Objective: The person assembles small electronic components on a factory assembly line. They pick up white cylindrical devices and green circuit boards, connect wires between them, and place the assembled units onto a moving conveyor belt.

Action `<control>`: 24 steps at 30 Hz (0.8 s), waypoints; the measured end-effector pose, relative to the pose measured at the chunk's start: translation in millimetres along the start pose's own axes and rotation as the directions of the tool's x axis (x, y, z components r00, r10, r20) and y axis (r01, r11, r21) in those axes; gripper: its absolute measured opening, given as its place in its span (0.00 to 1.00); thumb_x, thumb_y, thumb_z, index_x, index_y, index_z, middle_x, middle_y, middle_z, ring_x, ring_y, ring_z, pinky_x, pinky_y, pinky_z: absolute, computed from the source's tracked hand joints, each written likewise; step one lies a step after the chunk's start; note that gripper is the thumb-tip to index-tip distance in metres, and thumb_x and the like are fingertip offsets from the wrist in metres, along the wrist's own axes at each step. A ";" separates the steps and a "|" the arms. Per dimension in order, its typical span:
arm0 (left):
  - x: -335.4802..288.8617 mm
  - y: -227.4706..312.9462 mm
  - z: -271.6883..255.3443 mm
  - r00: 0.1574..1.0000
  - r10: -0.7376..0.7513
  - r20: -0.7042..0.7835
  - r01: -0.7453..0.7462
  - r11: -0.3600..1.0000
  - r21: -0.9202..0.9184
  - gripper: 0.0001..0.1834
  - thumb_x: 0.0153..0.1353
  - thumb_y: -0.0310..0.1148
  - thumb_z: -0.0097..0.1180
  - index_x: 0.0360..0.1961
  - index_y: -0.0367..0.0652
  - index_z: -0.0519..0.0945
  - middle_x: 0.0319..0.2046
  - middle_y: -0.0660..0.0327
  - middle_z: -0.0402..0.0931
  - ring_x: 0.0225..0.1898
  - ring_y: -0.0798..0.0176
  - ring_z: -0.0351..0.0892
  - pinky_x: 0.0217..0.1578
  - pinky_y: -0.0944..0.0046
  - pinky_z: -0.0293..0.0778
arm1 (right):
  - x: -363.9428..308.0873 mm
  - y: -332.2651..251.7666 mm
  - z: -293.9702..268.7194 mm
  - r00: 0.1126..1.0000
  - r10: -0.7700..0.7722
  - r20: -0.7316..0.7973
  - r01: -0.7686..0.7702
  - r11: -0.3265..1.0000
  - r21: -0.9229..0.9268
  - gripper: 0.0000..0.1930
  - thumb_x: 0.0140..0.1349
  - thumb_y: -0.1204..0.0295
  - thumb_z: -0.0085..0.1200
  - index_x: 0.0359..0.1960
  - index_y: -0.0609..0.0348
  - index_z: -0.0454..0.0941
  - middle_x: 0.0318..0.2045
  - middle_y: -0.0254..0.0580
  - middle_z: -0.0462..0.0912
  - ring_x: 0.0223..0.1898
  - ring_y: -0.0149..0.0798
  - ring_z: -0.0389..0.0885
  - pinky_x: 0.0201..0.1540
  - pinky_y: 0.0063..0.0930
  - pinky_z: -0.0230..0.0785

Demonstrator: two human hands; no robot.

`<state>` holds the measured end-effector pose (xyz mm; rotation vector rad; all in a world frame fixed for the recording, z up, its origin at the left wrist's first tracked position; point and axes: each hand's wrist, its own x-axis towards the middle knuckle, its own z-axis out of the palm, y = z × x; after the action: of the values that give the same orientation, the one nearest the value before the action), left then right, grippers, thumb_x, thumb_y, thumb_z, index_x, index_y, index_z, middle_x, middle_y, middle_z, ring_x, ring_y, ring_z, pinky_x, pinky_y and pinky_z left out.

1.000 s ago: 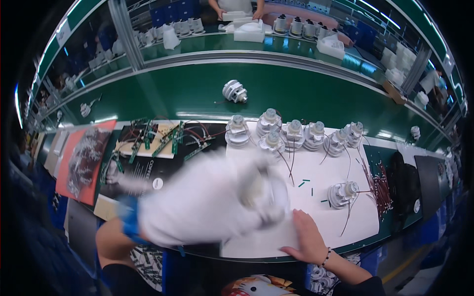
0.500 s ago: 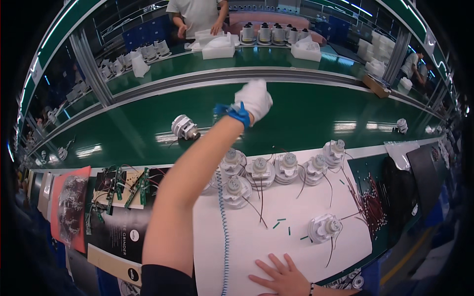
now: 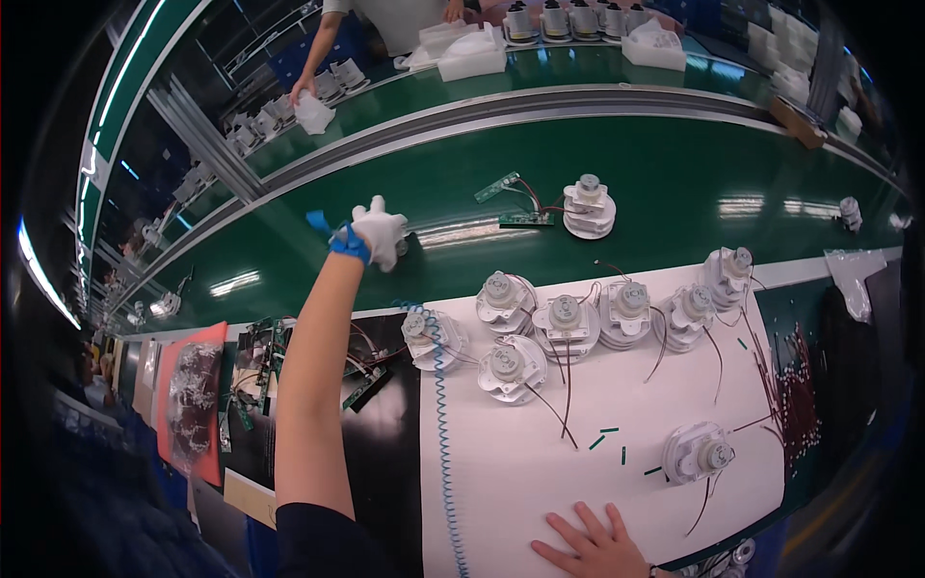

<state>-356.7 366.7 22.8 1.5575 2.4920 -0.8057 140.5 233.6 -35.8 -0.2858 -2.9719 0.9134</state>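
My left hand (image 3: pixel 382 238), in a white glove with a blue wrist strap (image 3: pixel 348 243), is over the green belt at the left, fingers spread. A grey piece (image 3: pixel 403 243) peeks out beside its palm, mostly hidden; I cannot tell if they touch. Flat on the white sheet (image 3: pixel 520 462) rests my bare right hand (image 3: pixel 594 549), its fingers apart. To its upper right sits a white motor unit (image 3: pixel 698 453). Another motor unit (image 3: pixel 588 205) stands on the belt, wired to two green circuit boards (image 3: pixel 526 221).
Several motor units (image 3: pixel 567 323) stand along the sheet's far part. A coiled blue cord (image 3: pixel 443 453) crosses its left side. Circuit boards (image 3: pixel 366 387) lie left, dark red wires (image 3: pixel 800 414) right. Across the rail (image 3: pixel 578 96), a person's hand (image 3: pixel 304 87) touches white wrapping (image 3: pixel 314 114).
My left hand has moved left over the belt, and its fingers have spread. The wired motor unit and boards now show on the belt. The view has shifted; my right hand stays on the sheet.
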 end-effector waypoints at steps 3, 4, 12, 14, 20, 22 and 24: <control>-3.9 -0.1 15.0 0.970 -0.040 -0.238 0.032 0.999 -0.036 0.25 0.38 0.29 0.63 0.44 0.54 0.76 0.53 0.48 0.59 0.51 0.41 0.65 0.46 0.53 0.72 | 1.1 3.6 0.0 1.000 -0.009 -0.012 0.007 0.994 -0.110 0.31 0.54 0.45 0.47 0.58 0.40 0.64 0.63 0.43 0.55 0.63 0.54 0.50 0.58 0.60 0.44; -3.9 4.4 18.7 0.938 -0.058 -0.342 0.034 0.996 -0.077 0.21 0.40 0.29 0.62 0.41 0.52 0.77 0.51 0.51 0.62 0.49 0.44 0.67 0.43 0.53 0.73 | 1.2 3.2 -1.7 1.000 0.001 -0.010 -0.003 0.987 -0.158 0.29 0.56 0.44 0.43 0.58 0.38 0.64 0.62 0.43 0.57 0.62 0.53 0.53 0.57 0.59 0.48; -13.2 -62.4 24.3 0.451 -0.165 -0.877 0.083 0.986 -0.143 0.04 0.51 0.28 0.52 0.29 0.42 0.72 0.28 0.55 0.72 0.30 0.51 0.74 0.35 0.56 0.73 | -8.4 16.3 5.9 0.958 -0.120 -0.260 0.150 0.984 0.098 0.26 0.53 0.56 0.55 0.53 0.52 0.69 0.60 0.44 0.62 0.62 0.49 0.55 0.61 0.53 0.44; -8.5 -94.0 3.6 0.330 -0.503 -0.799 -0.589 0.551 -0.591 0.06 0.51 0.22 0.56 0.30 0.41 0.73 0.29 0.63 0.73 0.30 0.71 0.72 0.36 0.71 0.71 | -13.4 17.8 8.8 0.881 -0.165 -0.444 0.257 0.954 0.155 0.24 0.52 0.62 0.58 0.50 0.56 0.70 0.59 0.46 0.63 0.61 0.50 0.58 0.61 0.51 0.47; -168.7 -115.7 -43.2 0.533 -0.575 -0.621 -0.807 -0.124 -0.578 0.23 0.53 0.23 0.50 0.52 0.38 0.66 0.49 0.54 0.69 0.51 0.59 0.70 0.55 0.59 0.62 | -58.1 56.8 -73.2 0.343 -0.172 -0.923 -0.142 0.962 -0.232 0.15 0.44 0.86 0.53 0.37 0.62 0.79 0.35 0.47 0.80 0.32 0.42 0.81 0.34 0.31 0.74; -234.2 -97.0 -43.5 0.540 -0.541 -0.645 -0.806 -0.110 -0.582 0.24 0.51 0.24 0.53 0.51 0.37 0.66 0.48 0.54 0.70 0.50 0.59 0.70 0.54 0.60 0.63 | -78.8 94.3 -115.9 0.394 0.009 -0.919 -0.328 0.935 -0.131 0.16 0.43 0.87 0.51 0.35 0.58 0.81 0.36 0.45 0.80 0.32 0.43 0.79 0.35 0.29 0.73; -282.2 -58.6 -36.0 0.558 -0.478 -0.678 -0.799 -0.091 -0.594 0.25 0.48 0.26 0.56 0.50 0.37 0.66 0.46 0.54 0.70 0.49 0.60 0.71 0.53 0.61 0.64 | -95.1 151.2 -114.0 0.654 -0.013 -0.756 -0.405 0.838 -0.365 0.10 0.45 0.82 0.50 0.29 0.59 0.81 0.35 0.43 0.79 0.30 0.43 0.78 0.36 0.31 0.72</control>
<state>-266.2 135.7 173.9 1.4172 1.6408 2.0684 267.7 402.6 -22.4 -0.8004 -2.3281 -0.0772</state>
